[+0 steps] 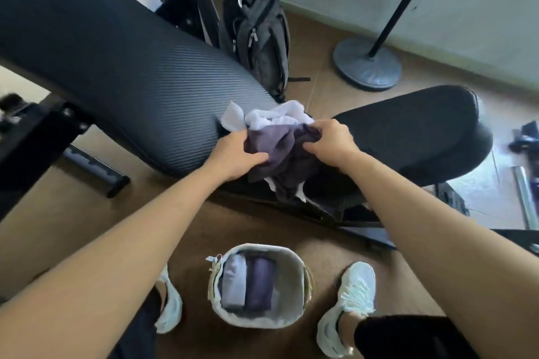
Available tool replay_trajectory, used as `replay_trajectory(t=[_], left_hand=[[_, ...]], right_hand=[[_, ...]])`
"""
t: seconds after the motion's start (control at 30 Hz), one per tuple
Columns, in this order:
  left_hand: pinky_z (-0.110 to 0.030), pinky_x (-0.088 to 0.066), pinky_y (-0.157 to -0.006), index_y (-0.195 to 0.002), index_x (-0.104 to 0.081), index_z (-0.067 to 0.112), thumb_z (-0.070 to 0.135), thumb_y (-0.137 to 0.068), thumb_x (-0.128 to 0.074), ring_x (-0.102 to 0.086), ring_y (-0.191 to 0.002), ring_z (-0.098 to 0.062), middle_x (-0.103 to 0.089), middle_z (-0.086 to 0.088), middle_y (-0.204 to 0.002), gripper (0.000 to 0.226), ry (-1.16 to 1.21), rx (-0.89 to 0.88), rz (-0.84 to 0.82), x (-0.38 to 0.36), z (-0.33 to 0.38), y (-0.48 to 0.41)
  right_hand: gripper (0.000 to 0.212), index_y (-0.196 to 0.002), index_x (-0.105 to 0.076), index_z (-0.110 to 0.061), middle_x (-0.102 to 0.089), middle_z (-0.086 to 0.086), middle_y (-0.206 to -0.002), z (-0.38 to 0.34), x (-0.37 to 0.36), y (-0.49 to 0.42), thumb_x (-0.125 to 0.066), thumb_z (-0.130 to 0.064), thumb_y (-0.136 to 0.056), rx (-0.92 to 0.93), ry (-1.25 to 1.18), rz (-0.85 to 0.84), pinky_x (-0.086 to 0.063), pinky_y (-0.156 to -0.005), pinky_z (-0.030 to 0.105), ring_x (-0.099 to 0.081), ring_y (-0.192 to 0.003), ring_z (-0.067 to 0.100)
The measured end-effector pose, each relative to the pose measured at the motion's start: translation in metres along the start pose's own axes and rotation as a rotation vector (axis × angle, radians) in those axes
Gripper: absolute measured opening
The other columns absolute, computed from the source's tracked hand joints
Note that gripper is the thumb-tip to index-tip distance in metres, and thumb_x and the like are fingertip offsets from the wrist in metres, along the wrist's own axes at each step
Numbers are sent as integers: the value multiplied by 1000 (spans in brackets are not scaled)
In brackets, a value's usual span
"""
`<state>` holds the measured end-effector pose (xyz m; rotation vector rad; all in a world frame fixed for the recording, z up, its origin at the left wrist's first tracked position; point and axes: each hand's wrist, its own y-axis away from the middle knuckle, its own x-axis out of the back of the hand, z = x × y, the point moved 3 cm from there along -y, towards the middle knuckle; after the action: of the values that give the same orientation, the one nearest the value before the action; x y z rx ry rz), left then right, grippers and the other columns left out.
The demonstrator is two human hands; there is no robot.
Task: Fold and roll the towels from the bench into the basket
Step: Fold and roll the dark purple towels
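A crumpled pile of towels lies in the gap between the two pads of the black bench [122,76]. On top is a dark purple towel [277,151]; white towels [271,116] lie behind it. My left hand [233,157] grips the purple towel's left side and my right hand [329,140] grips its right side. On the floor between my feet stands a pale round basket [294,280]. Inside it lie two rolled towels, a light lavender one [233,283] and a dark purple one [261,283].
A grey backpack [259,41] leans behind the bench. A stand with a round grey base [367,67] is on the floor at the back right. My white shoes [350,300] flank the basket. Metal bench parts lie at far right.
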<state>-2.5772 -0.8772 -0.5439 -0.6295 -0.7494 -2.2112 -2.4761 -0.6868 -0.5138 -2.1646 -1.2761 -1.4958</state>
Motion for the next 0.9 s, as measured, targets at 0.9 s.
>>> replay_trajectory(t=[0.9], left_hand=[[-20, -45, -97, -132, -62, 25, 43, -93, -68, -56, -113, 8, -65, 8, -126, 43, 314, -527, 30, 62, 45, 75]], right_hand=[[17, -85, -59, -11, -68, 7, -79, -83, 67, 76, -66, 1, -94, 461, -945, -229, -52, -65, 21, -64, -71, 14]])
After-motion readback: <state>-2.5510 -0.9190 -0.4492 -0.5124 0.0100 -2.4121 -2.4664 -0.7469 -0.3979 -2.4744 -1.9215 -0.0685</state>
